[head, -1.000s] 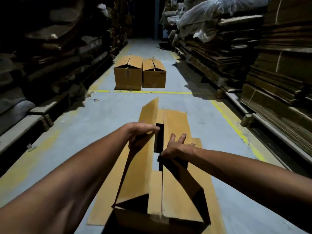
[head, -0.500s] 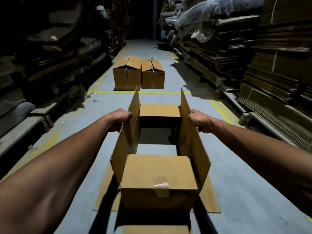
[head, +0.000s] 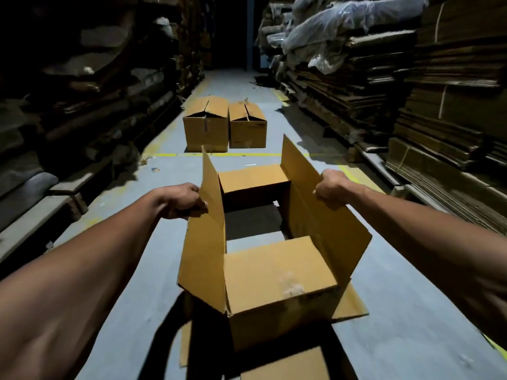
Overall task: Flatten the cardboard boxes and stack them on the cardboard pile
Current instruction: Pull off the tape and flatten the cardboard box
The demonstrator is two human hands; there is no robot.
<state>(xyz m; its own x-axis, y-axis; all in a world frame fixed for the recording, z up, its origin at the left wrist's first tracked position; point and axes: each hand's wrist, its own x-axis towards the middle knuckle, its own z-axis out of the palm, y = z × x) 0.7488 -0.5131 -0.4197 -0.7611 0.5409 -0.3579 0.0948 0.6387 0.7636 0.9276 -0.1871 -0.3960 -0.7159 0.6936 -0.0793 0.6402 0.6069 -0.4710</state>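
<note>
Since a second ago the box (head: pixel 274 242) has gone from folded to open, left hand (head: pixel 182 200) and right hand (head: pixel 330 187) each pinching a side flap, ready for collapsing.

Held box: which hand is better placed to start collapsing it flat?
Roughly even, slightly left. The left hand grips the upright left flap, nearer the body; the right hand grips the outward-leaning right flap. The held box is open through to the floor.
</note>
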